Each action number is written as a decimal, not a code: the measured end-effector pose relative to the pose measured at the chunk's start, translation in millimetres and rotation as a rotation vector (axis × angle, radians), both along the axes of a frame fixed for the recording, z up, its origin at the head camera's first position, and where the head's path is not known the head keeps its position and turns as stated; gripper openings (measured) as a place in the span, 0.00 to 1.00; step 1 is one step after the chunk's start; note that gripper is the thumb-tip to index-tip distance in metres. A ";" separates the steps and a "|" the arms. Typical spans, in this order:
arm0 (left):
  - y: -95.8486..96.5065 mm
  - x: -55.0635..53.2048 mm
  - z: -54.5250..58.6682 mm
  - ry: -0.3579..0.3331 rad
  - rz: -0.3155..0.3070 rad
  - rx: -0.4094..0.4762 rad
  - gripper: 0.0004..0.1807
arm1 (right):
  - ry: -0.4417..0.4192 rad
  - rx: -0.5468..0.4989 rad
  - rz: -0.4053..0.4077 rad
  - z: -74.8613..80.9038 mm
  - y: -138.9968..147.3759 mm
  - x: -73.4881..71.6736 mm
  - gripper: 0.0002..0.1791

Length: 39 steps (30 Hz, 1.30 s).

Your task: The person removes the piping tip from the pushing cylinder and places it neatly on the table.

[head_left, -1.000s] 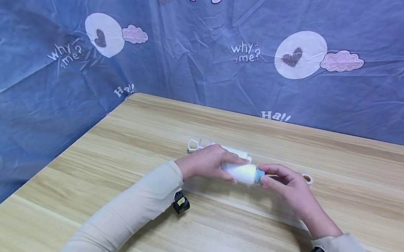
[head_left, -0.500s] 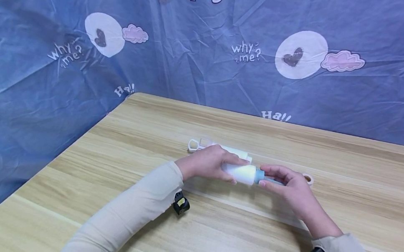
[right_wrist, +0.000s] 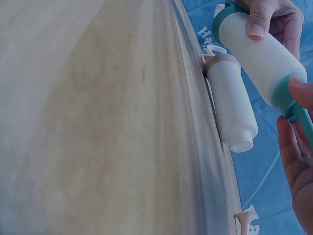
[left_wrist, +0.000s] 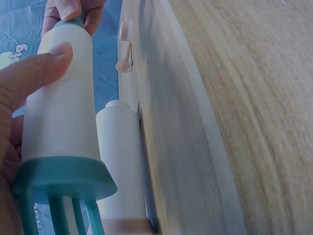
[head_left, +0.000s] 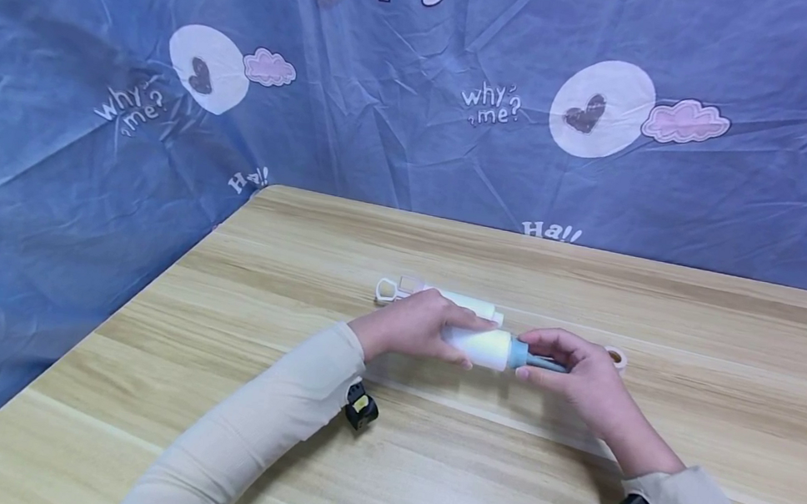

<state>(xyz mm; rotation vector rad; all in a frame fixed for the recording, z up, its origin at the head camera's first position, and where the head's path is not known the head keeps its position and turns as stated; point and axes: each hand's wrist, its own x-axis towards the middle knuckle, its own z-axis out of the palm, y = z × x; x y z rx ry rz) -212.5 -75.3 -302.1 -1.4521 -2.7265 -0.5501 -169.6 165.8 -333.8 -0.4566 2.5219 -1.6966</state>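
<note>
My left hand (head_left: 419, 325) grips a white plastic tube (head_left: 478, 347), held sideways above the table. In the left wrist view, its wide teal collar (left_wrist: 63, 176) has several teal prongs coming off it. At the tube's other end sits a narrower teal cap (head_left: 518, 353) with a thin stem (head_left: 548, 364). The thumb and fingers of my right hand (head_left: 580, 379) pinch that cap, the stem running toward the palm. Behind lies a similar white tube (head_left: 473, 303) with a beige collar (right_wrist: 222, 59) and a looped end.
A small pale piece with a ring-like end (head_left: 615, 358) lies beyond my right hand; the left wrist view shows its stem. Everything lies on a wooden table (head_left: 377, 467). A printed blue cloth (head_left: 390, 116) hangs behind the table.
My right thumb and fingers have shifted slightly on the teal cap, and more of the cap and stem shows. My left hand and the tube stay in place.
</note>
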 end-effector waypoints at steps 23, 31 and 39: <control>-1.9 0.2 1.2 -0.020 0.011 -0.003 0.30 | -0.007 -0.010 0.000 -0.8 -0.6 1.5 0.19; 0.8 -0.2 -0.3 -0.015 -0.003 -0.012 0.30 | 0.028 -0.011 0.004 -2.6 2.4 0.3 0.18; -1.6 0.6 -1.3 -0.010 0.018 -0.022 0.30 | -0.021 0.030 -0.023 -0.2 1.8 0.3 0.26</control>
